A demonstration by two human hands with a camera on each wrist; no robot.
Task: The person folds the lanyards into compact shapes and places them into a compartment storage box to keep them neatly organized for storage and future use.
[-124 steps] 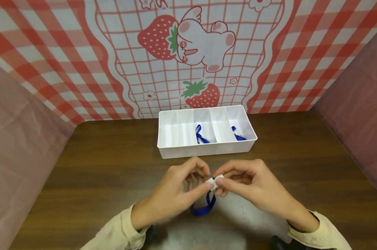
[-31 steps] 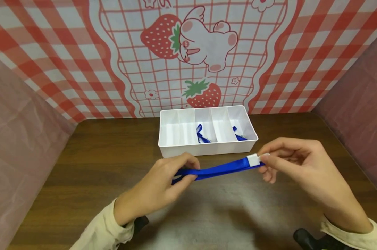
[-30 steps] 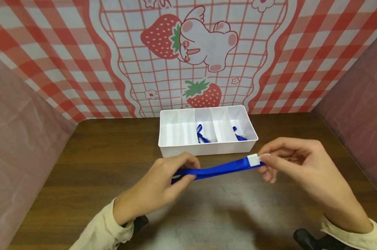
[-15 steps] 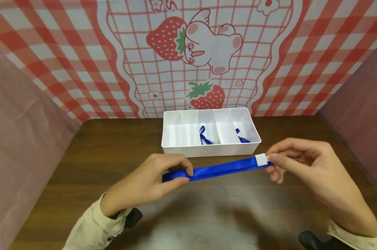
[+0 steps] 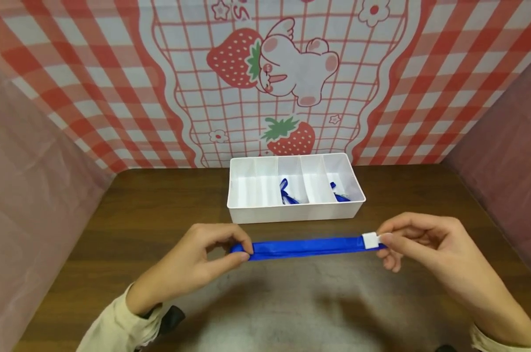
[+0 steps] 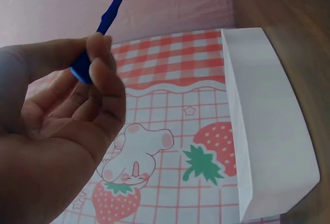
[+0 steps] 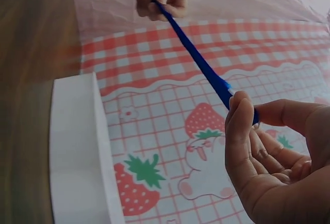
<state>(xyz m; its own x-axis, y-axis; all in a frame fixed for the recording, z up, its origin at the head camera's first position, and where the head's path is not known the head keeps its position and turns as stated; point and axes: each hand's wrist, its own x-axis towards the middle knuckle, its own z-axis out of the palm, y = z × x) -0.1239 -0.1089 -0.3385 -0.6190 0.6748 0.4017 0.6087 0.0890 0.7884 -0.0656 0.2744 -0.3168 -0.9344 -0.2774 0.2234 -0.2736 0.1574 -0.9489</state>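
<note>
A blue lanyard [image 5: 307, 248] with a white plastic clip [image 5: 370, 240] is stretched nearly level between both hands, above the table in front of the box. My left hand [image 5: 204, 254] pinches its left end between thumb and forefinger, and a short folded end pokes out behind the fingertips. At the clip end, my right hand [image 5: 437, 247] pinches the strap just beside the white piece, thumb in front. The left wrist view shows the lanyard's blue end [image 6: 81, 68] inside the left hand's grip. In the right wrist view the strap [image 7: 198, 59] runs taut from hand to hand.
Behind the hands stands a white divided box [image 5: 296, 212] on the brown wooden table [image 5: 160, 210]. One blue strap [image 5: 287, 193] lies in its middle compartment, another blue strap [image 5: 341, 197] in the rightmost. A red-and-white checked cloth [image 5: 190, 73] with strawberries hangs behind.
Earlier, both hands were close together at the white clip with the strap looped below. They moved apart, and the left hand slid left along the lanyard to its end, drawing it straight.
</note>
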